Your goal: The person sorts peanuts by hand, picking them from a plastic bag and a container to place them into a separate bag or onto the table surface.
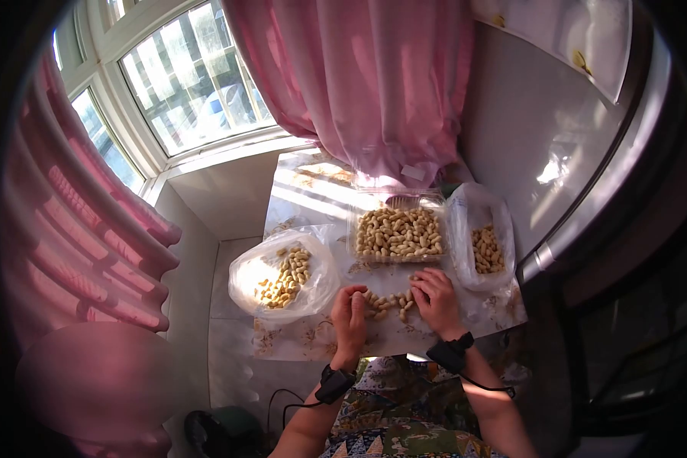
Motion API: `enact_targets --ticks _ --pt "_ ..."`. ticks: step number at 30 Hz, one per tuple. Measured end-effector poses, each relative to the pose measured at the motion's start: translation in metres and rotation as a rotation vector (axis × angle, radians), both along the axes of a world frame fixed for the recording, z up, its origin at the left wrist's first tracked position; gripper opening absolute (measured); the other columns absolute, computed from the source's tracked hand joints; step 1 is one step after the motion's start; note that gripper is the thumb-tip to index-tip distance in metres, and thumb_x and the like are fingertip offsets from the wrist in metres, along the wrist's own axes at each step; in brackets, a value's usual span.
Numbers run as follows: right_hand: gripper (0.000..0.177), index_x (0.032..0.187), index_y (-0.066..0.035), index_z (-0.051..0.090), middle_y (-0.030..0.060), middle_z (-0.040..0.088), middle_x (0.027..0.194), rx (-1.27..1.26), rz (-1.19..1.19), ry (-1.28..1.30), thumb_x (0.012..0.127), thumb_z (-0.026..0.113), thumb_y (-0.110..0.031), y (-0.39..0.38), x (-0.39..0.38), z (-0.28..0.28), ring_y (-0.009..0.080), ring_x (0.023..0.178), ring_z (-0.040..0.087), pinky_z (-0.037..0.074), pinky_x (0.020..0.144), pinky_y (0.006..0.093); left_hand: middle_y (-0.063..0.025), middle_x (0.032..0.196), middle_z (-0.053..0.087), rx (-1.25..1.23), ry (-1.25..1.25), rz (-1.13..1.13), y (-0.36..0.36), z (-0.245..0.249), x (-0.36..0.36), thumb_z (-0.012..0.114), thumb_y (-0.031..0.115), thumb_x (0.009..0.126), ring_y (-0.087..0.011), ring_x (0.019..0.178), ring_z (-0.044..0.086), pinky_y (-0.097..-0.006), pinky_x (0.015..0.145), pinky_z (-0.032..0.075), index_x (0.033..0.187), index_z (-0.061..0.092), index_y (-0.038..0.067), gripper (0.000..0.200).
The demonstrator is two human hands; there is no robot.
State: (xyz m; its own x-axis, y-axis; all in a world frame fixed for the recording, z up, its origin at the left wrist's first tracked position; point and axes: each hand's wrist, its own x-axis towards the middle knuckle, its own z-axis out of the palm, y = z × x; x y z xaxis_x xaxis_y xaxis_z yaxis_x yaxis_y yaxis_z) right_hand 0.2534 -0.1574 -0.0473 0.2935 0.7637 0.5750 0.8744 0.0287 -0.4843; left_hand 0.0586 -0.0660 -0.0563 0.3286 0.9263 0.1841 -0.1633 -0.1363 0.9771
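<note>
A small pile of unshelled peanuts (pixel 389 304) lies on the table between my two hands. My left hand (pixel 349 319) rests at the left side of this pile, thumb and fingers curled together; whatever may be inside them is hidden. At the right, my right hand (pixel 436 302) has its fingertips pinched on what looks like a single peanut, just above the pile's far edge. Beyond the hands stands a clear plastic box (pixel 352 238) heaped with peanuts.
A plastic bag (pixel 244 278) with peanuts lies open at the left, partly sunlit. Another plastic bag (pixel 462 269) with peanuts stands right of the box. The patterned tabletop (pixel 305 340) ends near my body. Pink curtains (pixel 366 76) hang behind the table. Each wrist wears a cabled black device.
</note>
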Motion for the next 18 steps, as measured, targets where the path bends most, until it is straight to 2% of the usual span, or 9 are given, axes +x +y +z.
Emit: enact_targets --ticks 9,18 --pt "0.017 0.106 -0.004 0.074 0.0103 0.07 0.119 0.056 -0.08 0.173 0.09 0.072 -0.008 -0.0056 -0.0058 0.0016 0.0324 0.111 0.065 0.052 0.098 0.0434 0.0002 0.109 0.068 0.004 0.02 -0.006 0.0006 0.0012 -0.0017 0.052 0.019 0.112 -0.0054 0.092 0.054 -0.0222 0.083 0.044 0.119 0.066 0.002 0.023" --pt "0.014 0.097 -0.003 0.065 0.011 0.068 0.106 0.058 -0.064 0.289 0.086 0.073 0.001 -0.007 -0.004 -0.0013 0.0339 0.1 0.067 0.055 0.084 0.0421 0.0018 0.105 0.067 0.011 0.008 0.006 -0.001 0.0057 -0.0009 0.052 0.019 0.112 -0.0046 0.088 0.051 -0.0216 0.079 0.043 0.117 0.067 0.003 0.022"
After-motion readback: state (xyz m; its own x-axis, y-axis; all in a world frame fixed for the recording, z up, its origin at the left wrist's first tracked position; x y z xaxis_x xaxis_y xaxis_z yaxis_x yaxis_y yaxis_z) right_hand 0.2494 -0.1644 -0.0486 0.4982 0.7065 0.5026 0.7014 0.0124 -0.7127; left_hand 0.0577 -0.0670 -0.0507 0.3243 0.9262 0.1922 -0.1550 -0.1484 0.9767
